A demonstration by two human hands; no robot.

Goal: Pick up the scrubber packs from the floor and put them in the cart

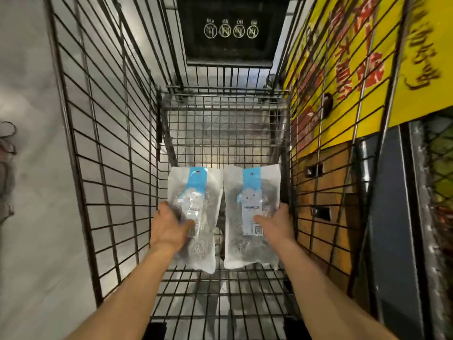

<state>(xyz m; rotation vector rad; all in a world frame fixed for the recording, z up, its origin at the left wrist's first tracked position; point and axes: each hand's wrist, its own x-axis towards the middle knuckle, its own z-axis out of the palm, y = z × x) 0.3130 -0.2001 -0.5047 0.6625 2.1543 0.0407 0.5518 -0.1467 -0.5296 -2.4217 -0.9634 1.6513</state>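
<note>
Cart [103, 153]: a wire-mesh shopping cart is seen from above, its basket filling the middle of the view. Its long sides run from 6 o'clock toward 12 o'clock.
Flap [230, 30]: a black panel with four round white pictograms is set at the 12 o'clock end of the cart.
Left pack [196, 192]: a clear scrubber pack with a blue header strip and grey steel-wool balls inside is held within the basket, at 9 o'clock of the other pack. Its top is turned toward 12 o'clock. Whether it rests on the mesh floor cannot be told.
Right pack [252, 192]: a matching pack with a blue strip and printed label is held just beside the left pack, the long edges almost touching. Its lower end lies toward 6 o'clock.
Left hand [169, 229]: it is closed around the left pack from the 9 o'clock side, the thumb laid across the front and the fingers hidden behind.
Right hand [277, 224]: it is gripping the right pack from the 3 o'clock side, the thumb pressed on the label.
Forearms: both are bare and reach in from 6 o'clock.
Banner [421, 57]: a yellow sign with red lettering is seen through the mesh at 2 o'clock.
Floor [29, 217]: pale grey ground is seen at 9 o'clock, outside the cart.
</note>
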